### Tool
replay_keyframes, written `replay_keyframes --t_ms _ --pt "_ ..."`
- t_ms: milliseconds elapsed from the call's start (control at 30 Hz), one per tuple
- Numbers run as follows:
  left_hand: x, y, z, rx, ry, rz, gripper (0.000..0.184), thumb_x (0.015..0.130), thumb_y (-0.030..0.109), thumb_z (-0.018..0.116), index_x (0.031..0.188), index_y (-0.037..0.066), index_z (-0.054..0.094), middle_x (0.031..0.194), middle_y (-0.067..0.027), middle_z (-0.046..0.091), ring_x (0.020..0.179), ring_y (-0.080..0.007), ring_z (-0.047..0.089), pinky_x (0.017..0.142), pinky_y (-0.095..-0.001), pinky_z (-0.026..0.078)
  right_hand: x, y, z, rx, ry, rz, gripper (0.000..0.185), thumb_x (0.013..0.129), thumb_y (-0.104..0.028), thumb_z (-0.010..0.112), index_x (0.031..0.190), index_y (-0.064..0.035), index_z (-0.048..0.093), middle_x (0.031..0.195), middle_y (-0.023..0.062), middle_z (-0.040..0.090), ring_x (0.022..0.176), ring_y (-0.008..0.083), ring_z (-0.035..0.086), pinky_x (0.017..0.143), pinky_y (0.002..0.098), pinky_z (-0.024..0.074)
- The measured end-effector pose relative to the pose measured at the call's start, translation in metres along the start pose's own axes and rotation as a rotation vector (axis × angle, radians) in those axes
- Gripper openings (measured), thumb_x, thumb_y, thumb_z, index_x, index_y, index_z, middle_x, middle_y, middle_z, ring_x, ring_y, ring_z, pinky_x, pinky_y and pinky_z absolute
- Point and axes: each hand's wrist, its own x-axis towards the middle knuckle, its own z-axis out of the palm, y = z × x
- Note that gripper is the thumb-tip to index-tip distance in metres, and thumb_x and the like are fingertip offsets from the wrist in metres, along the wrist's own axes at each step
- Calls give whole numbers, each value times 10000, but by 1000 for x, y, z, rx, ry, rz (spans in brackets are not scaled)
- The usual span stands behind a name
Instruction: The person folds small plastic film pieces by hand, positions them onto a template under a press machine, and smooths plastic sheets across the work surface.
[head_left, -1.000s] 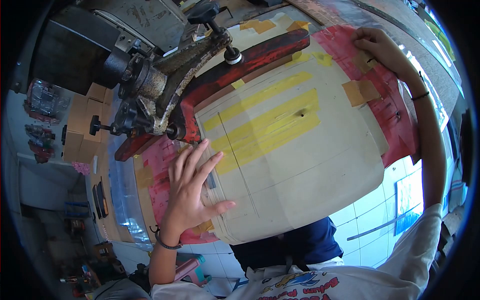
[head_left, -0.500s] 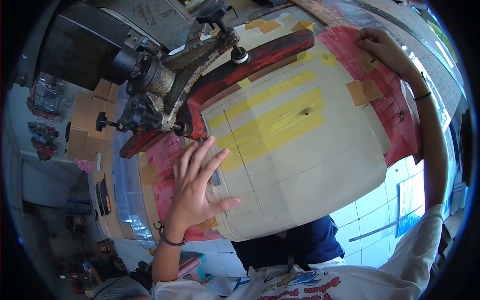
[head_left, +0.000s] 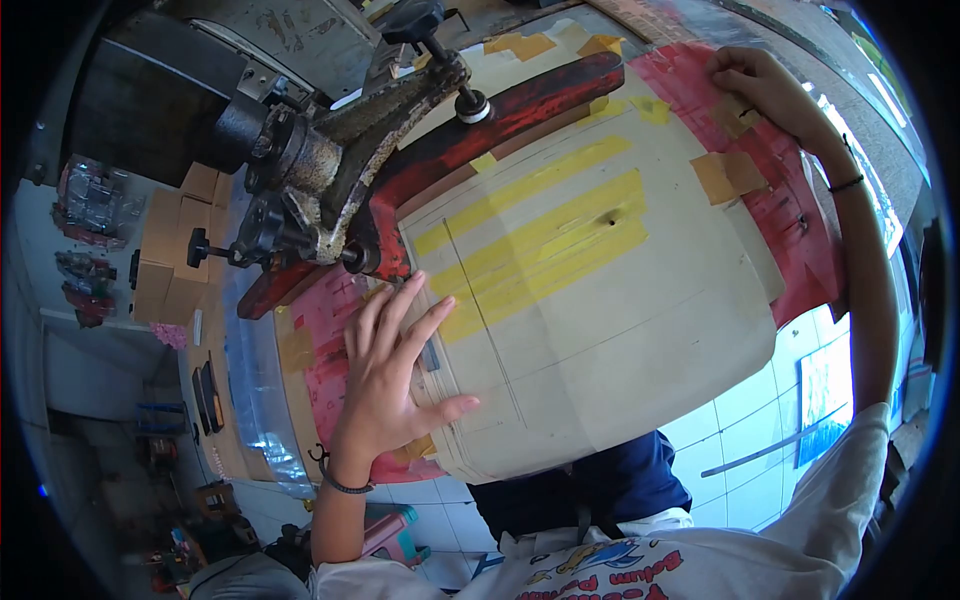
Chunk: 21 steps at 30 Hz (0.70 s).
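Note:
My left hand [head_left: 385,375] lies with spread fingers on the left edge of a beige sheet [head_left: 590,385], beside the red clamp frame. Pencil lines and strips of yellow tape [head_left: 560,235] mark this sheet, and a small dark peg or hole shows in the tape. Under the sheet is a red-stained board [head_left: 800,270], showing at both sides. At the far right corner, my right hand [head_left: 765,90] has its fingers curled over the red board's edge; the fingertips are partly hidden. A red clamp frame [head_left: 500,110] on a black metal bracket [head_left: 375,155] rests across the sheet.
Black screw knobs [head_left: 412,20] stick up from the bracket. Left of the board are a plastic-covered table edge [head_left: 255,400], dark tools [head_left: 207,395] and cardboard boxes [head_left: 170,250]. A pink and green stool [head_left: 392,535] stands on the tiled floor below.
The view has shifted very slightly. Both hands keep the same places on the sheet and board.

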Motion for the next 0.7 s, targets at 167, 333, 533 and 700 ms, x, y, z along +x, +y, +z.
replay_keyframes --t_ms 167,333,533,700 --pt "0 1 -1 -17 15 -5 910 745 657 770 1491 187 547 1616 -146 379 1425 -426 350 1168 -584 254 4 8 -2 -37 19 -68 237 970 -193 617 1085 0 695 934 5 685 867 73 615 850 265 500" --pt "-2 -1 2 -19 60 20 879 773 646 763 1488 182 547 1617 -136 380 1426 -417 355 1165 -576 265 -4 6 -8 -252 111 -176 195 940 -167 647 1077 -47 718 833 57 679 800 130 639 781 308 510" --pt "-7 -4 6 64 92 75 887 850 675 672 1550 175 457 1632 -140 344 1451 -397 322 1182 -560 249 -11 -17 -14 -577 157 -130 250 922 -183 692 1161 -114 686 1199 150 602 1187 346 588 988 448 479" --pt "-16 -8 10 -7 156 81 790 932 620 617 1541 141 464 1624 -150 350 1438 -405 334 1192 -561 259 -39 -65 6 -665 225 -304 392 997 -237 614 1369 -113 600 1472 189 492 1404 385 434 1142 493 381"
